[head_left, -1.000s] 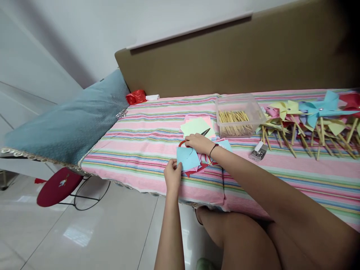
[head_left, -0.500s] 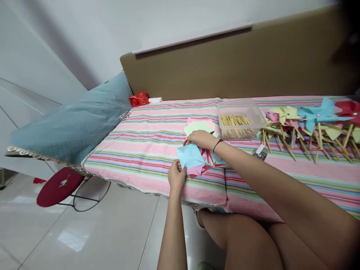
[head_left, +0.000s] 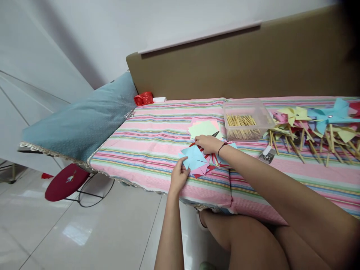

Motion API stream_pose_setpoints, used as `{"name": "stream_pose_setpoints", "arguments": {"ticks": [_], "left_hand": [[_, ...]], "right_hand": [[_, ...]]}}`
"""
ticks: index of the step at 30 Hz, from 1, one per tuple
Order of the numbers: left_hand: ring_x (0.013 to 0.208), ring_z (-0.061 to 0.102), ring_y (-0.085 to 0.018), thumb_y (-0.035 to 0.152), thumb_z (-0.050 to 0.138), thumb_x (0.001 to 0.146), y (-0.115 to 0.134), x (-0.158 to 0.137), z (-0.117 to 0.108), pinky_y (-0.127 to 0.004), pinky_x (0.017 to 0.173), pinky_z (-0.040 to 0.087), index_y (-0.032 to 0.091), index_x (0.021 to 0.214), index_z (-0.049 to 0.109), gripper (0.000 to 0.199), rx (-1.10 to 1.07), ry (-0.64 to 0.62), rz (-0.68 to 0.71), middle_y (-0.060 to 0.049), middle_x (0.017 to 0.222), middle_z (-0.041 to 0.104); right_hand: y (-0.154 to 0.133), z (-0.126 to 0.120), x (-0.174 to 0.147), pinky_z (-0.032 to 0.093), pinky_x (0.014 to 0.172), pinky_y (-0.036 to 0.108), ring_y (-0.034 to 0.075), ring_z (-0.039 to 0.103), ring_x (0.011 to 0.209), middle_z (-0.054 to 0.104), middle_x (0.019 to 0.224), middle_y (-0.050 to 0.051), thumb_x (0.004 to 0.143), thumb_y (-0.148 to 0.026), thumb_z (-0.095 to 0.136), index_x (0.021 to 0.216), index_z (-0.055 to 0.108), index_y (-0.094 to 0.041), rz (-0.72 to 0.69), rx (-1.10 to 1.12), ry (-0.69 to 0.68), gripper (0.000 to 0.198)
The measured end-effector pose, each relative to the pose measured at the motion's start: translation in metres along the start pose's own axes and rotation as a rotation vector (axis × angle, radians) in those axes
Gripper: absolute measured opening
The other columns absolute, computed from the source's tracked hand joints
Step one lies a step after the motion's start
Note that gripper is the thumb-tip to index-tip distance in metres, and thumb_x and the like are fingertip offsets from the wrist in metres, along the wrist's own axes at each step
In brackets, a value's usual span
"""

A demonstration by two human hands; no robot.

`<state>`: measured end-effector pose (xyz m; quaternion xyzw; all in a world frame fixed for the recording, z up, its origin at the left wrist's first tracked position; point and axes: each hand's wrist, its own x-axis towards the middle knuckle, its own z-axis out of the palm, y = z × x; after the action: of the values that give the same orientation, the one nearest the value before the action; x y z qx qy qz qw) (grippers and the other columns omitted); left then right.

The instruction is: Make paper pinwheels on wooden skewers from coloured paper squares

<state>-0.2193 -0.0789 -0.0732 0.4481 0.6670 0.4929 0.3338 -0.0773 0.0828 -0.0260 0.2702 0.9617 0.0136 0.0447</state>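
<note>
My left hand (head_left: 179, 177) pinches the near left edge of a light-blue paper square (head_left: 194, 156) between thumb and fingers. Slits run in from the square's corners. Under it lie pink and red cut papers (head_left: 201, 171). Just beyond, my right hand (head_left: 207, 144) is closed over a pair of scissors (head_left: 215, 134). A dark blade sticks out past the knuckles and a red handle shows at the fingertips; the palm hides the middle. Behind this hand rests a pile of pale green and pink paper sheets (head_left: 203, 128).
A clear plastic box (head_left: 264, 122) of short wooden sticks (head_left: 242, 125) stands beyond my right forearm. Finished paper pinwheels (head_left: 329, 116) are heaped at the right. A small box of metal pieces (head_left: 267, 155) lies nearby. Far left are a red plastic bag (head_left: 144, 98) and a round red stool (head_left: 66, 182).
The view has shifted a little to the left. My left fingers have moved up along the edge of the blue paper. My right hand stays over the scissors.
</note>
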Motion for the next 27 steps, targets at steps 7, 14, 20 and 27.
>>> {"name": "stream_pose_setpoints", "arguments": {"ticks": [7,14,20,27], "left_hand": [[0.056,0.042,-0.012,0.031,0.064,0.071,0.001,-0.002,-0.005,-0.023,0.057,0.036,0.021,0.103,0.069,0.034,0.046,-0.100,0.031,0.004,0.059,0.043],[0.059,0.043,-0.014,0.034,0.058,0.078,-0.004,0.001,0.003,-0.026,0.059,0.035,0.024,0.100,0.070,0.027,0.182,-0.067,0.094,0.002,0.063,0.050],[0.082,0.056,-0.020,0.028,0.060,0.077,0.002,0.000,0.016,-0.030,0.073,0.040,0.029,0.104,0.069,0.028,0.352,-0.032,0.158,-0.005,0.102,0.059],[0.114,0.052,-0.029,0.037,0.058,0.081,-0.002,-0.004,0.022,-0.039,0.088,0.045,0.022,0.117,0.062,0.040,0.536,0.020,0.189,-0.013,0.132,0.042]], "right_hand": [[0.010,-0.003,0.002,0.043,0.071,0.027,0.024,0.061,0.093,0.064,0.105,0.011,0.071,-0.008,0.062,0.091,0.066,-0.014,0.004,0.071,0.028,0.021],[0.028,-0.018,0.001,0.041,0.078,0.025,0.021,0.059,0.099,0.063,0.111,0.009,0.074,-0.016,0.063,0.099,0.063,-0.013,0.035,0.160,0.106,0.025],[0.021,-0.011,-0.002,0.041,0.072,0.025,0.021,0.060,0.092,0.064,0.105,0.008,0.071,-0.013,0.063,0.094,0.064,-0.015,0.024,0.173,0.091,0.022],[0.007,0.008,-0.005,0.043,0.069,0.027,0.023,0.061,0.089,0.064,0.102,0.011,0.069,-0.005,0.060,0.089,0.067,-0.013,0.008,0.180,0.117,0.022]]}}
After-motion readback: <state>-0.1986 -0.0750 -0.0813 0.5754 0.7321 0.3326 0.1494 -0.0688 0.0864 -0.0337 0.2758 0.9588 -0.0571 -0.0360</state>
